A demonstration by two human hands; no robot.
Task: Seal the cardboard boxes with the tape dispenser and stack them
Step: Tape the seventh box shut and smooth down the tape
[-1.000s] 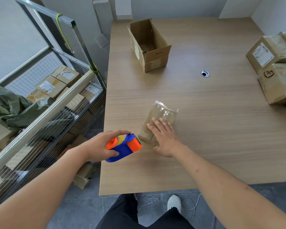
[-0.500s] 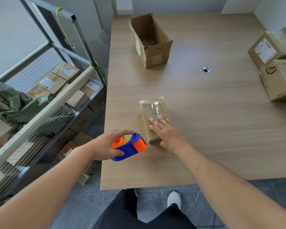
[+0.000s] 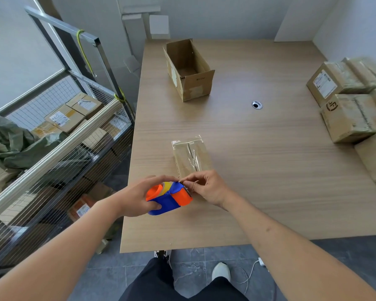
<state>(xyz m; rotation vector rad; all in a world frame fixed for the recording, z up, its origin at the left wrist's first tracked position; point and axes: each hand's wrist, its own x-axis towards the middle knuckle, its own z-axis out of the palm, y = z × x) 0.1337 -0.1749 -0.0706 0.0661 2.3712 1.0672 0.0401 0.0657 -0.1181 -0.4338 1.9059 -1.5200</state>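
While the left hand point(image 3: 137, 197) grips the dispenser point(image 3: 169, 197), the right hand point(image 3: 208, 187) pinches at its toothed edge, seemingly freeing the tape end.

Seen from the head view, the step looks like readying tape for another strip: the small box point(image 3: 191, 158) lies on the table point(image 3: 258, 181) just beyond both hands, shut and already glossy with tape, touched by neither. Next, the tape end should be pulled out, stuck to the box and drawn along a seam. Farther back an open box point(image 3: 189, 69) shows nothing inside that I can see. Sealed boxes point(image 3: 352, 105) are piled at the right edge. Left of the table, a wire cart point(image 3: 59, 135) holds labelled parcels.
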